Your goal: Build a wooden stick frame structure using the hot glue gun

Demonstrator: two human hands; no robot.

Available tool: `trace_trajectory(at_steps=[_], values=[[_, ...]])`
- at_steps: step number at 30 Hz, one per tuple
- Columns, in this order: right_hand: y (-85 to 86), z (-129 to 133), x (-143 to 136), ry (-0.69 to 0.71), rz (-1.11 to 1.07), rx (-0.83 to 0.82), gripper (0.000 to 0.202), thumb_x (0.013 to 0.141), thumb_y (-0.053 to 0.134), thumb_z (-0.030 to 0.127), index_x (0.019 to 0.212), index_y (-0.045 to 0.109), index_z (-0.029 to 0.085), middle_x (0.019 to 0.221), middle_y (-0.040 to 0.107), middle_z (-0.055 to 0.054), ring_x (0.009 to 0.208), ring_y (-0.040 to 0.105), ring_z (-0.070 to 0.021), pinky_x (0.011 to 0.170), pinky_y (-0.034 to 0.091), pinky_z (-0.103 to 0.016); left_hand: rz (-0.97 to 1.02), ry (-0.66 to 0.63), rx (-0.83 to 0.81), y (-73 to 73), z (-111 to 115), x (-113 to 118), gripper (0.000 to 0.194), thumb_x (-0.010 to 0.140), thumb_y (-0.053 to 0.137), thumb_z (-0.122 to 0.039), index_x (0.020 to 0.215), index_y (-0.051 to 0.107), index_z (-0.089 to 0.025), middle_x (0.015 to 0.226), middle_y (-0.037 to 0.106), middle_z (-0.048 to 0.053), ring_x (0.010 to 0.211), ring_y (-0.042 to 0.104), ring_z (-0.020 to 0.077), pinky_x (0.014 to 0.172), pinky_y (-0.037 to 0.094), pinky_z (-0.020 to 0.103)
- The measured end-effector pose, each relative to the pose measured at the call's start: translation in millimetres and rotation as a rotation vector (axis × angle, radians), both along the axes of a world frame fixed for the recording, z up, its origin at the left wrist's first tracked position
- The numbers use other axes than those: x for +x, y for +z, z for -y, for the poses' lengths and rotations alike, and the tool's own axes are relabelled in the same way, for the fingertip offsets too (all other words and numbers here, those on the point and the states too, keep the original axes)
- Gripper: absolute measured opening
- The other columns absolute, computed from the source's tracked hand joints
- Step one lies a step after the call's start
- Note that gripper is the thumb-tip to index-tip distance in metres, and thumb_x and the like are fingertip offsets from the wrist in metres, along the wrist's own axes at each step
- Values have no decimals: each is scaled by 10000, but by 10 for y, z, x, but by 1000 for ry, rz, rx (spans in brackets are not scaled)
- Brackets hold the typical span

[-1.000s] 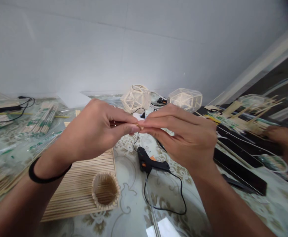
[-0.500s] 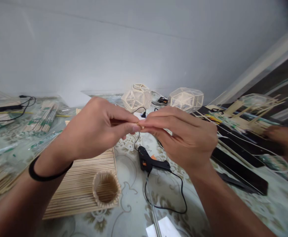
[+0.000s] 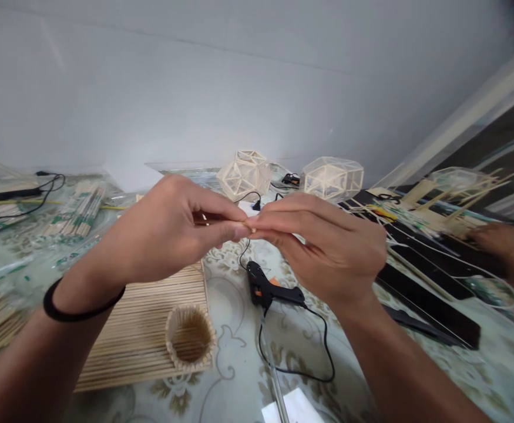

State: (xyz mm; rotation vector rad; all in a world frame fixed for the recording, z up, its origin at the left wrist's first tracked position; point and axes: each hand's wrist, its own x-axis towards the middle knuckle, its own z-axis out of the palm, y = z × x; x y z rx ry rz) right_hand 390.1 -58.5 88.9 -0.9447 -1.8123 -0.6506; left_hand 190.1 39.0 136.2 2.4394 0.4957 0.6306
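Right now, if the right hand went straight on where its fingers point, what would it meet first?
Probably the left hand: the right hand points toward its fingers, and both seem to pinch a small tan piece; exact depth is unclear.

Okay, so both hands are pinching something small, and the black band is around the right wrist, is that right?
Not quite: the head view shows the black band around the wrist of the left hand, not the right hand. Both hands are indeed pinching something small.
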Motion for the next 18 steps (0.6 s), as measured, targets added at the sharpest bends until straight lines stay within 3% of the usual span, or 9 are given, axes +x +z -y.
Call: trace_trajectory(at_steps=[8, 18], values=[[-8, -13, -11, 34, -19, 1, 253, 902, 789, 35, 977, 806, 277, 902, 836, 0, 762, 784, -165, 694, 665, -300, 12, -31, -41, 41, -7, 13, 148, 936, 722, -314, 890, 852, -260, 643, 699, -53, 579, 535, 95, 514, 384, 218], [35, 10, 29, 64, -24, -96, 251, 922, 787, 80, 1034, 795, 304, 919, 833, 10, 778, 789, -168, 675, 664, -305, -15, -10, -9, 42, 0, 2, 172, 958, 705, -350, 936, 851, -262, 709, 742, -35, 591, 543, 100, 527, 384, 229]])
